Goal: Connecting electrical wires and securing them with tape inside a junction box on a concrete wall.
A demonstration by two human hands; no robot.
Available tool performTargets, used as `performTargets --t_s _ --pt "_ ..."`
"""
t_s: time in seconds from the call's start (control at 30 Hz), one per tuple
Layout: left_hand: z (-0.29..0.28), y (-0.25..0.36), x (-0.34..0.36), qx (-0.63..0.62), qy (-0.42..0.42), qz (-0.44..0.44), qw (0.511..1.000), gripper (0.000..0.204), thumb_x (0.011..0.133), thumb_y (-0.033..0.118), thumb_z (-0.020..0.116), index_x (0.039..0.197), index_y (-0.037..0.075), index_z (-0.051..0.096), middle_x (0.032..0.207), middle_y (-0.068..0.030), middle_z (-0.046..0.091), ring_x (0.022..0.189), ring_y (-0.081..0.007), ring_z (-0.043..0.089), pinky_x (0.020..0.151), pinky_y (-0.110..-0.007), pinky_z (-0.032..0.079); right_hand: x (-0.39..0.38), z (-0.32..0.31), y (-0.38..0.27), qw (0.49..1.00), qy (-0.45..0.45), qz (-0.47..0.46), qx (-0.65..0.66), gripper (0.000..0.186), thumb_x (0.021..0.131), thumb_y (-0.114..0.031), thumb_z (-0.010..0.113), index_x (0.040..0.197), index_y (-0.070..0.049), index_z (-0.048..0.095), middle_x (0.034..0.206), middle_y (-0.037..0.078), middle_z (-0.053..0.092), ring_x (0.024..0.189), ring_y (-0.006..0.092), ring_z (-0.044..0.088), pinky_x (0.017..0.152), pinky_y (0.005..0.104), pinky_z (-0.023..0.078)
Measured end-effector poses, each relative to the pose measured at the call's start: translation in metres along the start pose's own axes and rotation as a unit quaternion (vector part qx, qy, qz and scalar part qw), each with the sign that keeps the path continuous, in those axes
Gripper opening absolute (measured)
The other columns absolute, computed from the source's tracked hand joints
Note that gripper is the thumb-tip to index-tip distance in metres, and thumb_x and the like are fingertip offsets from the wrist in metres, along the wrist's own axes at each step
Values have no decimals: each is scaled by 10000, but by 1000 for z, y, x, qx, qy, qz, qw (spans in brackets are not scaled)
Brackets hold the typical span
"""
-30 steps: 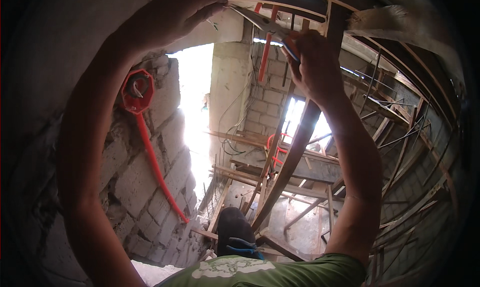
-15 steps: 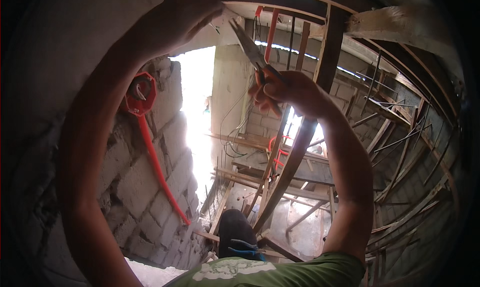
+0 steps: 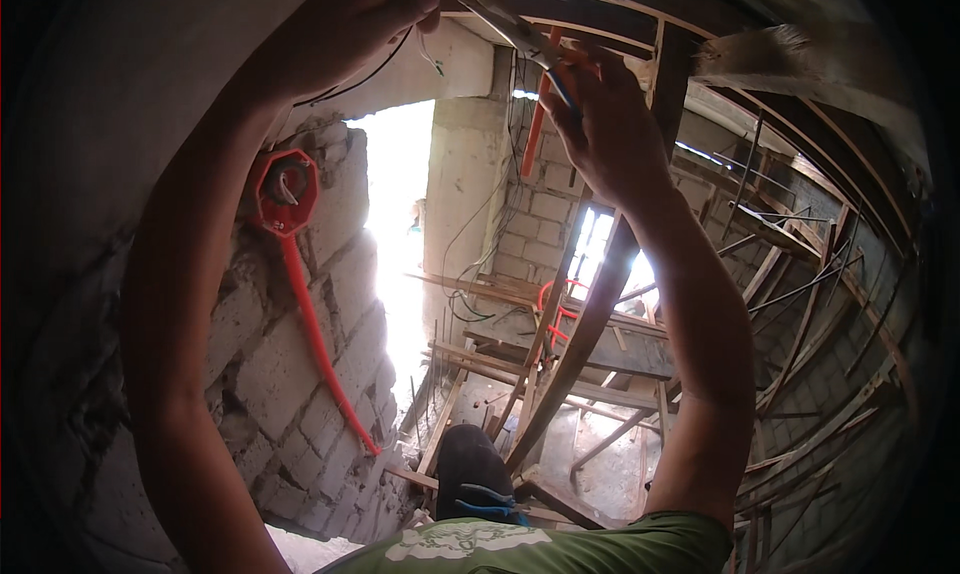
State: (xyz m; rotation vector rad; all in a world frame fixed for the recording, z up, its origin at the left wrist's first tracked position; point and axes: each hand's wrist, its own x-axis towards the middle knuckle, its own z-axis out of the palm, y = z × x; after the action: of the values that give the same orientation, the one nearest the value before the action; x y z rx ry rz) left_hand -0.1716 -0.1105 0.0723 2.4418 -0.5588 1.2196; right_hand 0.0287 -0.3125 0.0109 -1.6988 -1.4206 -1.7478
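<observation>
High in view on the left, my left hand [image 3: 385,19] is closed, its fingers pinched around thin wires. A pale wire end [image 3: 430,56] dangles below the fingertips, and a black wire [image 3: 368,78] runs beneath the palm. My right hand [image 3: 612,119] grips long-nose pliers [image 3: 522,38], whose slim jaws point up and left toward the left hand. A gap separates the jaw tips from those fingers. What lies above the left fingertips is cut off by the picture's edge.
A red octagonal junction box [image 3: 288,189] with wire coiled inside sits by the block wall [image 3: 260,374], red conduit [image 3: 312,324] hanging from it. Another orange conduit [image 3: 538,114] hangs beyond the pliers. Wooden beams [image 3: 575,349] and loose timbers cross the space below and right.
My right hand has risen with the pliers, and its fingers have closed further around the handles. My left hand has shifted slightly up; the black wire now shows beneath it.
</observation>
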Motion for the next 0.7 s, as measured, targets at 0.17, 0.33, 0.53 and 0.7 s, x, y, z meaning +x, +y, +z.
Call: performTargets --t_s 0.17,0.33,0.53,0.7 --pt "1 4 3 36 -4 -26 999 407 1064 129 470 1460 36 471 974 -40 592 898 -117 548 812 -268 456 8 -3 6 999 38 -22 -24 338 922 -280 710 1191 -90 636 1107 113 608 1024 262 635 913 407 530" --pt "5 -27 4 76 50 52 994 274 1032 179 548 1266 44 591 854 -93 642 802 -165 644 735 -332 503 14 -21 12 983 50 -136 -109 307 928 -230 714 1165 -73 596 1029 98 589 888 252 638 774 384 546" --pt "18 -49 6 344 40 220 912 173 992 163 616 1141 76 634 841 -104 649 783 -228 669 716 -383 538 -5 -35 15 981 -161 9 -104 280 951 -281 683 1108 -60 612 901 100 574 788 238 618 728 379 537" --pt "20 -63 -7 471 30 222 853 173 972 132 627 1137 85 607 897 -100 647 820 -275 665 714 -411 543 -10 -39 13 926 -311 5 215 326 1009 -343 584 933 -33 649 812 149 637 706 249 681 650 375 580"
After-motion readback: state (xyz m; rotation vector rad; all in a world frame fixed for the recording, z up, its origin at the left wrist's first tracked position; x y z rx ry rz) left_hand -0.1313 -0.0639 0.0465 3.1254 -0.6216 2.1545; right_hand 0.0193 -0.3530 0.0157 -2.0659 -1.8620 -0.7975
